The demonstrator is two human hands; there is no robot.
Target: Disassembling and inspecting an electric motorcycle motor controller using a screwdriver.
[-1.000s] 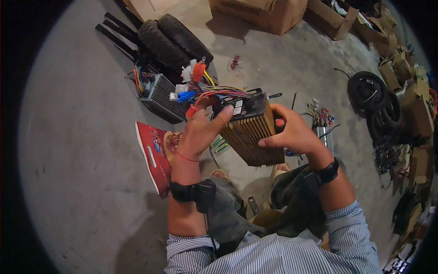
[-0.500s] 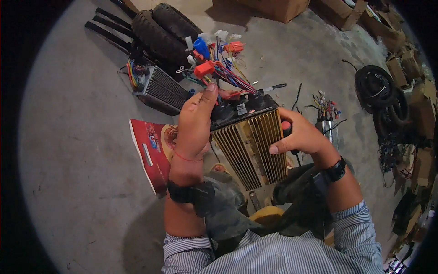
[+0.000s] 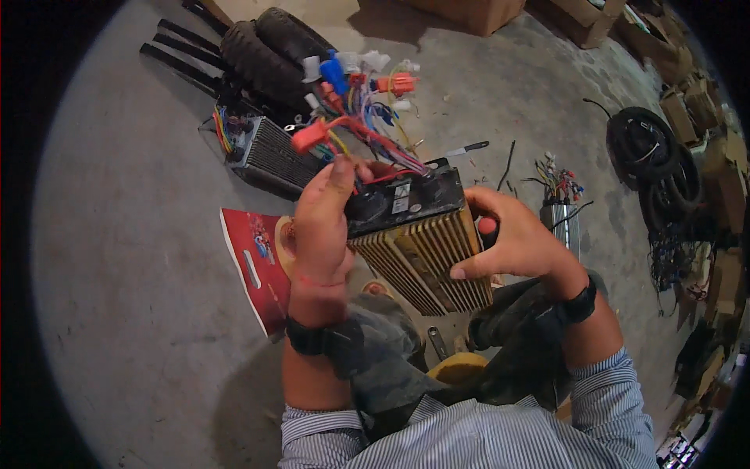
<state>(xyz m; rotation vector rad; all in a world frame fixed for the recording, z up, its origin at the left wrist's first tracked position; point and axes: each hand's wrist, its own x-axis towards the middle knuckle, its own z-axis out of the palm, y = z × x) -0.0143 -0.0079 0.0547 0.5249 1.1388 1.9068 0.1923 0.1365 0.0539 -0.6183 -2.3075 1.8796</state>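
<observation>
Nearest me, striped shirt sleeves and my knees in dark trousers, black bands on both wrists. I hold a gold finned controller box up over my lap, tilted, black end plate facing up and away. My left hand wraps the box's left edge, thumb up on the black end by the cable exits, grip closed on the box. My right hand clamps the right side, fingers curled under the fins; a red-tipped tool handle sticks up inside that grip too, pinned against the box. Cannot tell what kind of tool.

A bundle of coloured wires with red, blue and white connectors fans up out of the box's far end and blocks part of the floor behind it.

Under my left forearm, on the concrete floor, lies a red card package, flat, partly hidden by my arm. A wrench peeks out between my knees, mostly hidden.

Farther left sits a second finned controller, dark, with its own wire tail, partly hidden behind the held bundle. Behind it two small black tyres lie side by side, black bars just left of them.

Right of my hands, a silver controller with wires rests on the floor, a screwdriver beyond the box. Far right, black wheels and cable tangle; cardboard boxes along the far edge.
</observation>
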